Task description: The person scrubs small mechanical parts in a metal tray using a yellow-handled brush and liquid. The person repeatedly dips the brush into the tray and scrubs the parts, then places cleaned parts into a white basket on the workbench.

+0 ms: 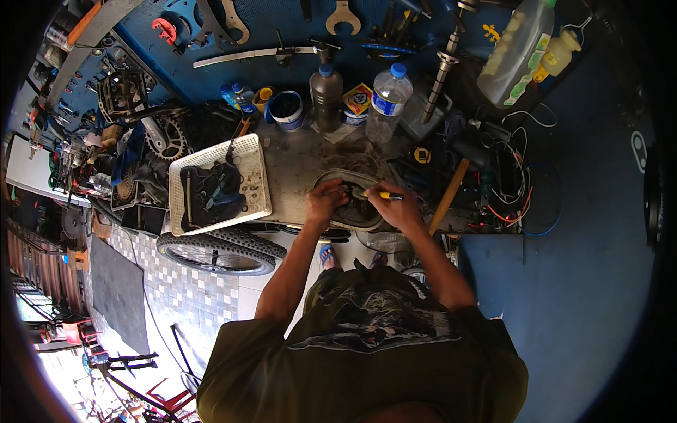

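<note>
Both hands work close together over a shallow, dirty tray (370, 227) at the bench's front edge. My left hand (326, 203) is closed on a small dark part (348, 194), mostly hidden by the fingers and too small to name. In my right hand (400, 211) is a slim tool with a yellow-and-black handle (392, 196), its pale end pointing left toward that part. What kind of tool it is does not show clearly. Dark grime covers the tray's inside.
Left of the tray stands a white plastic basket (264, 180) with tools and dark parts. Bottles (326, 99) and a blue-and-white tub (288, 113) line the back. A wooden handle (449, 197) and tangled cables (504, 201) lie right. Bicycle wheels (215, 254) rest below the bench.
</note>
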Tool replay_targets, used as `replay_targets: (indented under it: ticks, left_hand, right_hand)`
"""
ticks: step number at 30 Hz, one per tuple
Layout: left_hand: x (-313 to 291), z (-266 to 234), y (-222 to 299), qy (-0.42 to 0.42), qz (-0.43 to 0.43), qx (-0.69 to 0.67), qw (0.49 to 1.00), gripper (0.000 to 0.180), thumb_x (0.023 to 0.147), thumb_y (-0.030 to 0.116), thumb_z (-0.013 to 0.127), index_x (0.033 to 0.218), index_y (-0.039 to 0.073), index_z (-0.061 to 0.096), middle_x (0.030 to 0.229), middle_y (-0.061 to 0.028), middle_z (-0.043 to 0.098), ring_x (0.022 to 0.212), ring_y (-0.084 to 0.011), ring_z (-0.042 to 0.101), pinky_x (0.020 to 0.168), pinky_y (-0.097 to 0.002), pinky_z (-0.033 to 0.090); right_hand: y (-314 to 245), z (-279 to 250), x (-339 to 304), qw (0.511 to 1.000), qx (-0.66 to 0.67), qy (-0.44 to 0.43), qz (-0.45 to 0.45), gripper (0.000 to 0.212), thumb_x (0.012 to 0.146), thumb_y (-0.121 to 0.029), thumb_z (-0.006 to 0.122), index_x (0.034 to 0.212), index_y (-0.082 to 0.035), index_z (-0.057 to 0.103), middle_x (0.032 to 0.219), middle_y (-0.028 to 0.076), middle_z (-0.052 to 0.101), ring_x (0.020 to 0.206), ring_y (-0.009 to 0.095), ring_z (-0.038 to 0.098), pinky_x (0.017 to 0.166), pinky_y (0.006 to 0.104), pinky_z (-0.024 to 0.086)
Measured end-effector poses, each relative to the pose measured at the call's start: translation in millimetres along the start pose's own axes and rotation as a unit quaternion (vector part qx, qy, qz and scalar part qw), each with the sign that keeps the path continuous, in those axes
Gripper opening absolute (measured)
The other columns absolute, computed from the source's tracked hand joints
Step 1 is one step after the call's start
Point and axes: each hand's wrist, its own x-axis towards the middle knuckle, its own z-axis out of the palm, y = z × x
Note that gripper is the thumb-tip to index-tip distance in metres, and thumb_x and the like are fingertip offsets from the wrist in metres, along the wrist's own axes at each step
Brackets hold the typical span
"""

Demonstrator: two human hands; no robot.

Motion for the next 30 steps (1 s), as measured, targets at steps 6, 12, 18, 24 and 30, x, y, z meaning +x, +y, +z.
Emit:
replay_targets:
  ticks: [6,12,18,24,30]
  left_hand:
    - [-6.9,7.1,6.8,0.003,0.054,0.071,0.996,0.042,0.097,-0.005,0.065,0.138,-0.009,0.063,0.109,-0.0140,0.075,0.089,-0.0201,0.075,0.087,-0.0320,0.066]
    - [-9.2,8.4,13.9,0.018,0.090,0.144,0.985,0.040,0.095,-0.006,0.063,0.135,-0.010,0.066,0.106,-0.0154,0.078,0.092,-0.0198,0.077,0.086,-0.0314,0.066]
    - [-6.1,9.5,10.6,0.043,0.130,0.194,0.971,0.039,0.094,-0.005,0.063,0.133,-0.009,0.068,0.104,-0.0156,0.079,0.092,-0.0196,0.077,0.082,-0.0335,0.067]
    - [-3.8,10.2,9.7,0.049,0.148,0.173,0.973,0.029,0.095,-0.003,0.066,0.124,-0.011,0.067,0.102,-0.0184,0.078,0.089,-0.0222,0.078,0.077,-0.0340,0.067]
    - [-6.8,6.7,11.7,0.027,0.051,0.042,0.997,0.026,0.096,-0.002,0.071,0.121,-0.010,0.067,0.105,-0.0170,0.077,0.089,-0.0218,0.077,0.081,-0.0330,0.066]
  right_hand:
    - [-14.8,27.4,16.7,0.998,-0.011,0.008,-0.058,0.022,0.101,-0.026,0.074,0.104,-0.004,0.072,0.085,0.015,0.074,0.079,0.026,0.074,0.071,0.0370,0.055]
    - [-24.6,23.3,10.9,0.988,-0.044,0.039,-0.140,0.019,0.098,-0.024,0.074,0.100,-0.006,0.071,0.091,0.019,0.075,0.087,0.042,0.074,0.074,0.0446,0.057]
    - [-15.8,27.2,10.9,0.978,-0.140,0.061,-0.139,0.019,0.098,-0.022,0.076,0.098,-0.003,0.071,0.082,0.015,0.073,0.078,0.023,0.075,0.070,0.0367,0.054]
    - [0.0,28.1,11.8,0.994,-0.089,0.050,-0.026,0.029,0.100,-0.037,0.070,0.098,-0.008,0.072,0.080,0.018,0.074,0.081,0.044,0.073,0.070,0.0495,0.057]
    - [6.9,8.0,2.0,0.997,-0.014,-0.034,0.061,0.034,0.101,-0.039,0.070,0.119,-0.011,0.077,0.096,0.016,0.079,0.087,0.036,0.078,0.074,0.0447,0.059]
